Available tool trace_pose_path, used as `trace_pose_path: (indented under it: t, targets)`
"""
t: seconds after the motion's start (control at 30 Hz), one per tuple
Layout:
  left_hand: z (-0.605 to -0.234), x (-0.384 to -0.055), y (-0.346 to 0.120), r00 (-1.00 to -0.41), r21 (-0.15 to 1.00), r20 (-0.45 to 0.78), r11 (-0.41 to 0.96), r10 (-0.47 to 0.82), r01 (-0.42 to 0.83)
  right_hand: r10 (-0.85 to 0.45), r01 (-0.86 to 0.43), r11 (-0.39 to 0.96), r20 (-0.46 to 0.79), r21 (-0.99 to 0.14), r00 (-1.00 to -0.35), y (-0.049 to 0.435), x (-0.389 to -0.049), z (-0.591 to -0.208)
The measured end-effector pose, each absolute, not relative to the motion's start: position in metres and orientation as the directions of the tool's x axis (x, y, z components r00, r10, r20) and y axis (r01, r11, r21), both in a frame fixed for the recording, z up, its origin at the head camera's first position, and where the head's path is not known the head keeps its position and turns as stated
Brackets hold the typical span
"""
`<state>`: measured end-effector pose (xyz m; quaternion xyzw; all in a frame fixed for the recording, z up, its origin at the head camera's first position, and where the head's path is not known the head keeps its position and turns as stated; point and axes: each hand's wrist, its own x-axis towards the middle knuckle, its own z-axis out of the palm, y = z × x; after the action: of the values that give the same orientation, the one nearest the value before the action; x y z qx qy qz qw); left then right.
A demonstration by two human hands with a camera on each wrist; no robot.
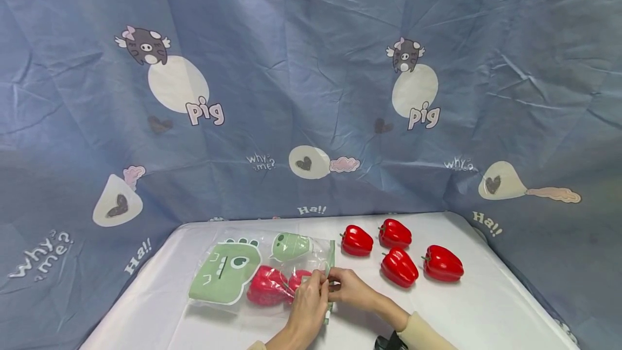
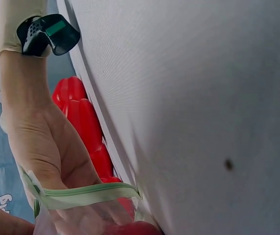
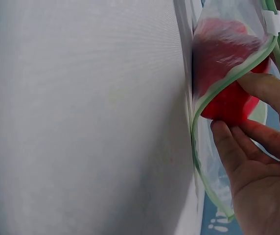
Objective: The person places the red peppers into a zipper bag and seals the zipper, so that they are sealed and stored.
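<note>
A clear zip bag (image 1: 311, 253) with green dinosaur prints lies on the white table, its mouth facing right. Inside it is one large red bell pepper (image 1: 266, 286), with a second red bell pepper (image 1: 298, 278) closer to the mouth. My left hand (image 1: 308, 301) pinches the bag's edge near the white slider (image 3: 274, 22). Fingers of my right hand (image 1: 353, 289) reach through the green-edged mouth. In the right wrist view, thumb and fingers grip the nearer pepper (image 3: 230, 105) from two sides. The left wrist view shows my right hand (image 2: 57, 152) entering the mouth.
Several loose red bell peppers (image 1: 399, 267) lie on the table (image 1: 486, 317) right of the bag. A blue cloth (image 1: 311, 96) with pig prints hangs behind the table and along its sides. A black wrist device (image 2: 49, 34) sits at my right sleeve.
</note>
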<state>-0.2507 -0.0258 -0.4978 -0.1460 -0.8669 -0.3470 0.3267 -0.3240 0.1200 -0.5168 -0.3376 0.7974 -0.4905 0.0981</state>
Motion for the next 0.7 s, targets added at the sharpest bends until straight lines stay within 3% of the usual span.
trace_pose_path:
  t: [0.13,0.7]
  targets:
    - [-0.497,-0.251,-0.026,-0.733,0.499,0.679,0.715,0.027,0.489,-0.635,-0.437,0.298,0.165,-0.849,-0.755,0.12,-0.324,-0.516]
    - [-0.499,-0.253,-0.028,-0.788,0.541,0.616,0.712,0.028,0.448,-0.595,-0.425,0.284,0.19,-0.859,-0.781,0.147,-0.32,-0.512]
